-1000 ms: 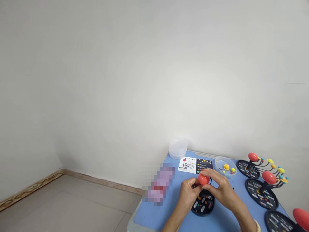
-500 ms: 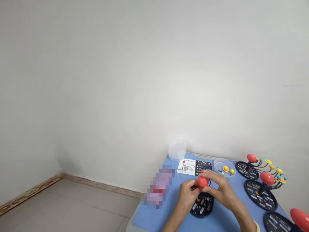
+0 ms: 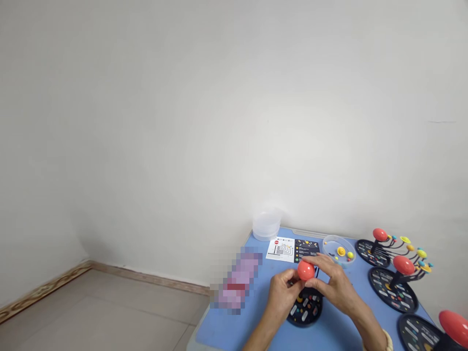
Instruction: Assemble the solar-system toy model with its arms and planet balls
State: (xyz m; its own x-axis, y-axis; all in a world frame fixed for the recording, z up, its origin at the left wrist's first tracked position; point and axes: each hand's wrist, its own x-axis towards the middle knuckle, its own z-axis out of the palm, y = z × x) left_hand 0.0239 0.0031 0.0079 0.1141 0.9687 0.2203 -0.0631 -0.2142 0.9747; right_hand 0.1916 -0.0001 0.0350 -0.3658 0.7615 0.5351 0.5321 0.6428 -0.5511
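Both my hands meet over a black round base [image 3: 306, 308] printed with coloured marks, on the blue table [image 3: 226, 326]. A red ball [image 3: 306, 270] sits between them. My left hand [image 3: 282, 294] pinches it from the left with curled fingers. My right hand [image 3: 335, 285] closes over it from the right and top. The part of the ball's stem below it is hidden by my fingers.
An instruction leaflet [image 3: 294, 249] lies behind my hands, with a clear dish [image 3: 338, 249] of small coloured balls to its right and a clear tub [image 3: 266, 225] at the back corner. Built planet models [image 3: 400, 273] on black bases stand at the right. A blurred pink patch [image 3: 237, 282] lies left.
My hands and the red ball stay together over the black base; the view has shifted slightly, nothing else visibly moved.
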